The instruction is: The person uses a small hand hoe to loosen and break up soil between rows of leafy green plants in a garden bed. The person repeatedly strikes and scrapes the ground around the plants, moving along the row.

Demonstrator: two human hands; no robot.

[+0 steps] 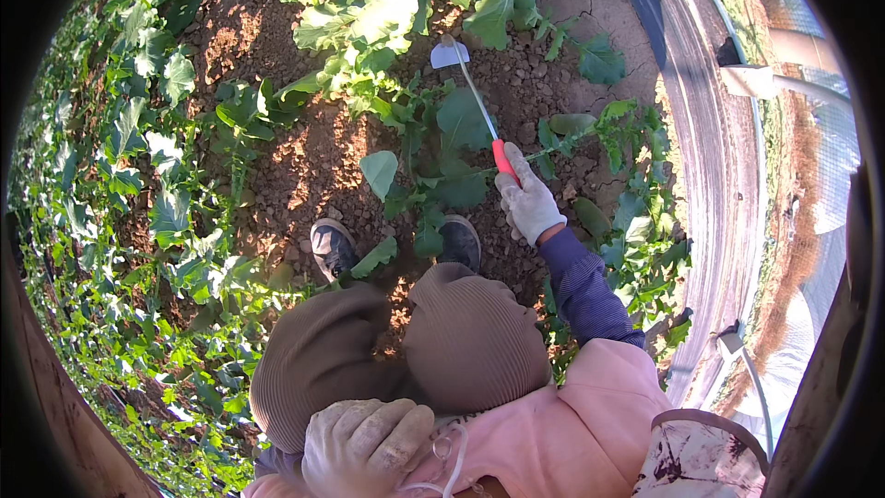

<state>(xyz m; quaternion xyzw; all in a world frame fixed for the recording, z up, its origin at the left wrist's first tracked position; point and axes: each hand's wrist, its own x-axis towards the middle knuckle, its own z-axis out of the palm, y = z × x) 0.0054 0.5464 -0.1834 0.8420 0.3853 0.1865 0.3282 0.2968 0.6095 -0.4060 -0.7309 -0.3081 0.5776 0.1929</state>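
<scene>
My right hand, in a soiled white work glove, grips the red handle of a small hand hoe. Its thin metal shaft reaches away from me to a pale flat blade at the soil. Broad leaves spread beside the shaft. A green oblong root, like a radish, lies beyond my right hand, and a second green root is just right of the wrist. My left hand, also gloved, is by my lap with its fingers curled; its palm is hidden.
My shoes stand on crumbly brown soil below my bent knees. Dense leafy plants fill the left side. Along the right run a pale ground strip, metal posts and netting with plastic sheeting.
</scene>
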